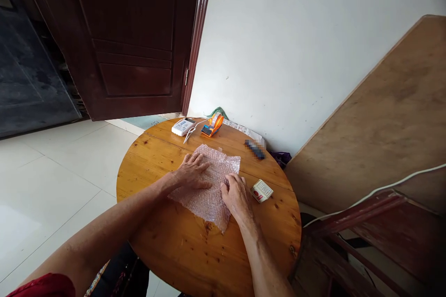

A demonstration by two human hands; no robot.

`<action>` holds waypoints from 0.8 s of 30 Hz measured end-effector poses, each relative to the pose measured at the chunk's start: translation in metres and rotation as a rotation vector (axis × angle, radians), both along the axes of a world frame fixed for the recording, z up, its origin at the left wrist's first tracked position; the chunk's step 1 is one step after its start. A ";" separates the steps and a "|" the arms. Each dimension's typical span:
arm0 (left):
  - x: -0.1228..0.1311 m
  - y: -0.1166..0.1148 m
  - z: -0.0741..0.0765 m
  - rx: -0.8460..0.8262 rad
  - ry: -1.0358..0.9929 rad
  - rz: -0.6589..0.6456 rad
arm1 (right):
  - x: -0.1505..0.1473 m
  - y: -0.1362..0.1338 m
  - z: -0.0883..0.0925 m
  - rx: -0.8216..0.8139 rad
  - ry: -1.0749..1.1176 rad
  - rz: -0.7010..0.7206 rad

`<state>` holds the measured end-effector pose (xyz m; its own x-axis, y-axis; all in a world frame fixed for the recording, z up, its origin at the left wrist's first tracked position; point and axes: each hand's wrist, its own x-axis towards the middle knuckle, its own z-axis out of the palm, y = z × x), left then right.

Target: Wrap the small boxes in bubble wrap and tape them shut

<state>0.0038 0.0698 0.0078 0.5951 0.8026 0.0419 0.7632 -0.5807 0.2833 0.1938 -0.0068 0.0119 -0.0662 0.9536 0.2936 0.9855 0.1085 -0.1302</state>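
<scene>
A sheet of bubble wrap (214, 204) lies spread on the round wooden table (167, 241), its lower corner pointing toward me. My left hand (193, 171) rests flat on the left part of the sheet, fingers spread. At the right edge of the wrap is my right hand (237, 195), fingers bent and resting on the sheet, thumb apart from them; nothing shows in its grasp. Just right of that hand lies a small cream box (262, 190) with print and a red mark.
Toward the back stand an orange tape dispenser (212, 125) and a white device (183, 126) with a cable. A dark blurred object (255, 149) lies at the right rear. Behind are a white wall (278, 55), a dark red door (135, 46) and a leaning wooden board (383, 116).
</scene>
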 end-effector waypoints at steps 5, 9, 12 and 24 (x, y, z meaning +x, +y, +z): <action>0.006 -0.040 0.017 0.063 0.028 0.101 | 0.002 0.001 0.001 0.005 0.018 -0.008; 0.014 -0.088 0.008 0.094 -0.036 -0.107 | 0.004 0.003 -0.005 0.037 0.044 0.004; 0.013 -0.105 -0.005 0.069 -0.045 -0.139 | 0.004 0.006 -0.007 0.095 0.094 0.029; 0.009 -0.103 -0.017 0.136 -0.074 -0.102 | 0.071 -0.019 0.009 0.245 0.334 -0.343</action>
